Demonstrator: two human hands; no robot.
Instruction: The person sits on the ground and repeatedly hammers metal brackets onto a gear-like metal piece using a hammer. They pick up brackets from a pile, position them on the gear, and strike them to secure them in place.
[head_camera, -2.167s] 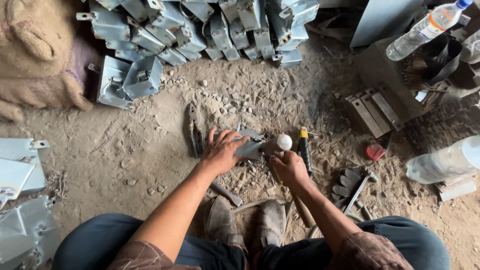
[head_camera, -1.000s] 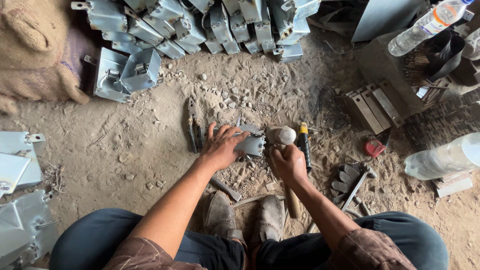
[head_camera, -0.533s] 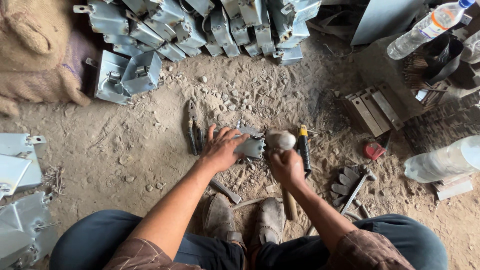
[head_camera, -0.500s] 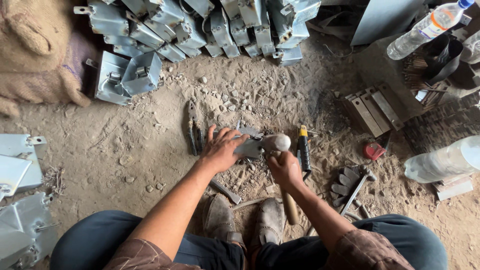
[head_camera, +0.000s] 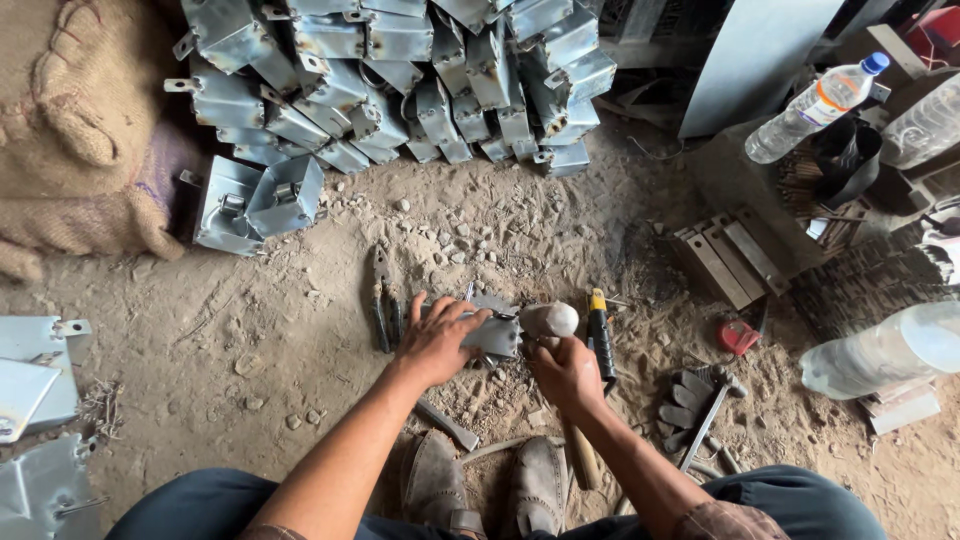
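Hands meet in the middle of the sandy dirt floor (head_camera: 200, 330). The left hand (head_camera: 440, 340) lies flat with its fingers spread, pressing down on a small bent piece of grey sheet metal (head_camera: 493, 335) that sits on the ground right in front of the person's two dusty brown shoes (head_camera: 490, 485). The right hand (head_camera: 567, 375) is wrapped tight around the wooden handle of a hammer with a rounded, worn metal head (head_camera: 548, 320). The hammer head sits right at the edge of the grey metal piece, close enough that it looks like they touch.

Just left of the left hand lie dark metal pliers (head_camera: 381, 300), flat on the dirt. Just right of the hammer head lies a screwdriver with a black and yellow handle (head_camera: 599, 335). Farther right are a small red thing (head_camera: 738, 337), half dug into the dirt, and a grey work glove (head_camera: 685, 400) with a thin metal tool lying over it.

A big pile of shiny grey metal boxes (head_camera: 400, 80) is stacked at the top, well away from the hands. A brown sack (head_camera: 70, 140) sits at the top left. A clear plastic bottle with a blue cap (head_camera: 815, 108) lies at the top right, and flat grey metal sheets (head_camera: 35, 370) lie at the left edge.
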